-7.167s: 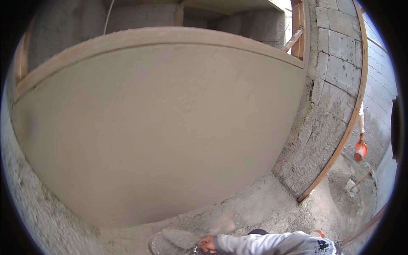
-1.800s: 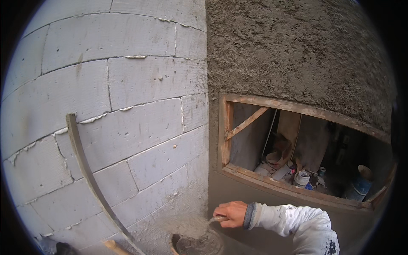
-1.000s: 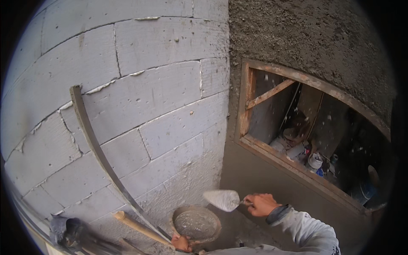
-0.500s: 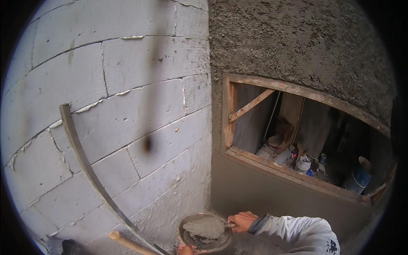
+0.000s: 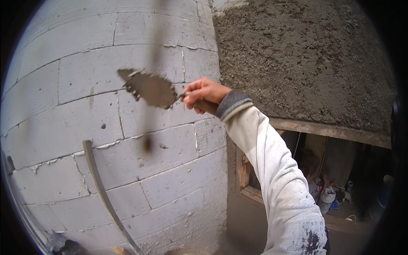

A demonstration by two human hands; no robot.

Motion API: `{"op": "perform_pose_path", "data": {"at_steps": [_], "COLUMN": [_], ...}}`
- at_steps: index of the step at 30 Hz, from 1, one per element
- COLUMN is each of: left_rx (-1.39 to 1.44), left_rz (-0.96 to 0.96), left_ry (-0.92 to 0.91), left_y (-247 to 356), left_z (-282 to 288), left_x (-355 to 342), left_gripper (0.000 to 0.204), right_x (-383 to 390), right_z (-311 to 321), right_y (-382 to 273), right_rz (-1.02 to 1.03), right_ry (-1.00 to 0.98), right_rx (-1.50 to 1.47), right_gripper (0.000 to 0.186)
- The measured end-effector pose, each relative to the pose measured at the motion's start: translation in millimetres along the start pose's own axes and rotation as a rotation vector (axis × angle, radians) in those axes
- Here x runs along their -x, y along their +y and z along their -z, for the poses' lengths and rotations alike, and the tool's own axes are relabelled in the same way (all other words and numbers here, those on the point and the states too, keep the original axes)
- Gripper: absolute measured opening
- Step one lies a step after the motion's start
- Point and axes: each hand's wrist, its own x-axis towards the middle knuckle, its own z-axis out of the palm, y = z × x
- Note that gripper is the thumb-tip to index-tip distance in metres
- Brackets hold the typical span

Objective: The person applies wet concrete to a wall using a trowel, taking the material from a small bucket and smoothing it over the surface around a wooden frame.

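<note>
My right hand (image 5: 205,96) is raised in front of the white block wall (image 5: 91,123), its fingers closed round the handle of a trowel (image 5: 155,90). The blade points left, its face coated in grey mortar and lumps clinging along the edges. Small dark bits of mortar (image 5: 103,126) show against the blocks below the blade; whether they are stuck or falling I cannot tell. At the bottom edge only a sliver of the mortar pan's rim (image 5: 187,252) is visible. My left hand is out of the picture.
A long, narrow straightedge (image 5: 104,193) leans on the block wall, a wooden handle end (image 5: 120,250) near its foot. Rough wet plaster (image 5: 297,59) covers the right wall above a wood-framed opening (image 5: 331,130). Through it stand a white bucket (image 5: 327,197) and clutter. A blurred dark streak hangs close to the camera.
My right hand has lifted the trowel from the mortar pan up to the block wall. The view has tilted upward, so the pan has nearly left it and my left hand is gone from sight.
</note>
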Motion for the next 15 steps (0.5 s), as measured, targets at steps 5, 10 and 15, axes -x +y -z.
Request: {"op": "perform_pose_path", "data": {"at_steps": [5,10,15], "left_rx": [-0.618,0.379,0.732], "left_rz": [-0.325,0.139,0.067], "left_ry": [0.038,0.343,0.197], "left_y": [-135.7,-35.3,-27.8], "left_z": [7.5,19.8,-20.1], "left_x": [-39.7,15.6,5.9], "left_gripper": [0.035,0.015,0.016], "right_x": [59.4,212.5,343.2], "right_z": [155.8,-51.6,-255.2], "right_y": [21.0,61.0,158.0], "right_rz": [0.053,-0.137,-0.609], "right_ry": [1.514,0.979,-0.277], "right_rx": [0.418,0.82,0.857], "right_gripper": [0.015,0.031,0.029]}}
